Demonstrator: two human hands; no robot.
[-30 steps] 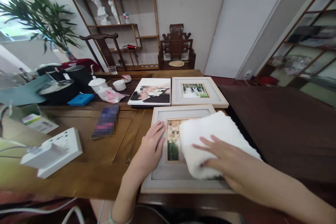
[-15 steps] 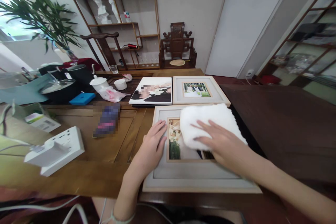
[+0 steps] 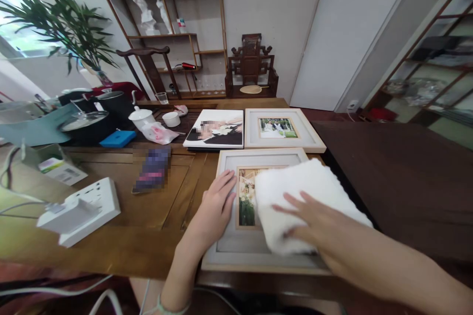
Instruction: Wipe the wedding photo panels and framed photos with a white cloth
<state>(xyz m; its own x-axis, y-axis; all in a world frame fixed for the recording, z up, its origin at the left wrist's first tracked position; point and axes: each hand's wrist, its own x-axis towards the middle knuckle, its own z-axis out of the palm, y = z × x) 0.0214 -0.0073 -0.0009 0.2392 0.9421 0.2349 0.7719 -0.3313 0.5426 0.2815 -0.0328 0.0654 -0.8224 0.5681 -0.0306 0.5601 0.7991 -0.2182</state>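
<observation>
A light wooden picture frame point(image 3: 266, 266) lies flat on the table in front of me, a photo point(image 3: 247, 206) inside its pale mat. My left hand point(image 3: 219, 202) rests on the frame's left side, its fingers stretched out flat and steadying nothing else. A thick white cloth point(image 3: 328, 182) covers the right part of the frame and much of the photo, and hangs over the right side. On top of this cloth lies my right hand point(image 3: 306, 221), fingers spread and pressed down, slightly blurred.
Behind are a second framed photo point(image 3: 310, 133) and a white-edged photo panel point(image 3: 214, 128). To the left are a power strip point(image 3: 88, 206), an opened box point(image 3: 61, 167), a blue box point(image 3: 118, 138), a white teapot point(image 3: 142, 115) and a dark pot point(image 3: 86, 128).
My right hand has slid the white cloth towards me and a little right, over the frame's lower part. The left hand stays on the left side.
</observation>
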